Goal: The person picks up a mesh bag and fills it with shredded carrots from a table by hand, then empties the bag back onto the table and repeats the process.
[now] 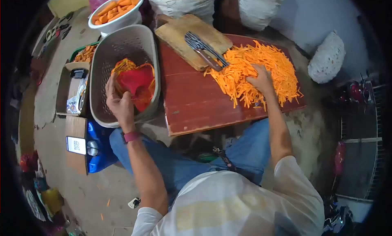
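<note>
My left hand (119,103) is inside the grey plastic basket (94,83), its thumb and fingers closed on the near left edge of a red mesh bag (132,81). The bag lies with its mouth spread. On the dark red board (190,99), my right hand (260,80) reaches into a heap of orange carrot strips (281,72), thumb and fingers apart, fingertips partly covered by strips. Beside the heap, a knife (210,59) and a bundle of metal tools (196,41) rest on a wooden cutting board (175,34).
A white bowl of whole carrots (118,9) stands behind the basket. Left of it are a cardboard box (61,93) and a phone (76,145) on a wooden piece (77,166). White sacks (181,5) stand at the back; a pale lumpy object (327,58) lies right.
</note>
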### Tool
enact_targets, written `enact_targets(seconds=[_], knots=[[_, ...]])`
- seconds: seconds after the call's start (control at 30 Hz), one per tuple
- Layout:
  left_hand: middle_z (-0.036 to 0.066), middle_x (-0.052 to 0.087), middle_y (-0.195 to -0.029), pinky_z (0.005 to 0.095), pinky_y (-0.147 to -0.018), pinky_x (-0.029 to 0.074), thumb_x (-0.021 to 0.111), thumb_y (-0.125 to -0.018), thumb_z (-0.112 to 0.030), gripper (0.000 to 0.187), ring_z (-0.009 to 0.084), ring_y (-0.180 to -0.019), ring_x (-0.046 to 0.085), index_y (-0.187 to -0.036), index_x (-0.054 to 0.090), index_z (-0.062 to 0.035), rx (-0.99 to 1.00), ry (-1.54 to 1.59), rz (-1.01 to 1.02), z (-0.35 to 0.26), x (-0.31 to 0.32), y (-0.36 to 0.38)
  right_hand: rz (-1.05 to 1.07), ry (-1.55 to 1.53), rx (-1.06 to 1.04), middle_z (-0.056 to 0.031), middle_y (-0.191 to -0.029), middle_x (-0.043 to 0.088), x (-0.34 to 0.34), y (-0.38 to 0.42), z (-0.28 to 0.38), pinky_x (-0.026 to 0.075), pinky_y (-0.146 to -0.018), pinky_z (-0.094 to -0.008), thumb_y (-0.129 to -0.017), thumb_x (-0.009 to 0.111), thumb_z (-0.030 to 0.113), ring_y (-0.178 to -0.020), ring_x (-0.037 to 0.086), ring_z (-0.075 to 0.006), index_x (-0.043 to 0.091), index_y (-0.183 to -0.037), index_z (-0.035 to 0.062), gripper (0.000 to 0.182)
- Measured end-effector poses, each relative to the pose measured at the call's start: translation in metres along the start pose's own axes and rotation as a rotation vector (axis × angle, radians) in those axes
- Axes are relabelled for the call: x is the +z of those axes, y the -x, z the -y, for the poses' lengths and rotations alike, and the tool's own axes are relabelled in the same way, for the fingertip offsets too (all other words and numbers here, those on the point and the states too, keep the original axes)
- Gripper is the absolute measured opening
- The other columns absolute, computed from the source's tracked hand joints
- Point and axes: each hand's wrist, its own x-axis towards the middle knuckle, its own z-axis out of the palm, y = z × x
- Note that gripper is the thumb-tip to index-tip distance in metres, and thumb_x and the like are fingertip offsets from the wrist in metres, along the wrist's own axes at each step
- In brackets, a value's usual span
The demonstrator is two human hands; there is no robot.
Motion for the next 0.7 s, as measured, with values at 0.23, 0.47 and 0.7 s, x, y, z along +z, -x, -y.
enact_targets(seconds=[0.23,0.47,0.7], knots=[[0.017,0.054,-0.147,0.0366,-0.114,0.046,0.054,-0.078,0.016,0.071,0.0279,-0.138,0.055,-0.148,0.058,0.0033,-0.002,-0.144,0.05,0.002,0.001,0.001,0.083,-0.191,-0.083,-0.0246,-0.166,0.039,-0.037,0.004,0.018,0.036,-0.122,-0.0529,-0.07,0.092,0.046,-0.149,0.04,-0.0501,0.049,-0.158,0.0196,0.102],[0.017,0.057,-0.145,0.0369,-0.115,0.044,0.051,-0.079,0.015,0.068,0.0264,-0.135,0.058,-0.146,0.059,0.0044,0.023,-0.17,0.034,0.003,0.001,0.002,0.121,0.038,0.014,-0.022,-0.167,0.036,-0.022,-0.008,0.033,0.037,-0.121,-0.0547,-0.063,0.094,0.043,-0.147,0.037,-0.0566,0.052,-0.156,0.0282,0.103],[0.018,0.06,-0.149,0.0317,-0.109,0.049,0.048,-0.078,0.012,0.068,0.0233,-0.136,0.057,-0.145,0.059,0.0087,-0.223,0.274,-0.029,-0.007,-0.005,-0.002,-0.122,-0.137,0.062,-0.0165,-0.143,0.061,-0.007,-0.001,0.014,0.049,-0.107,-0.0504,-0.069,0.087,0.024,-0.127,0.059,-0.038,0.065,-0.142,0.0143,0.077]])
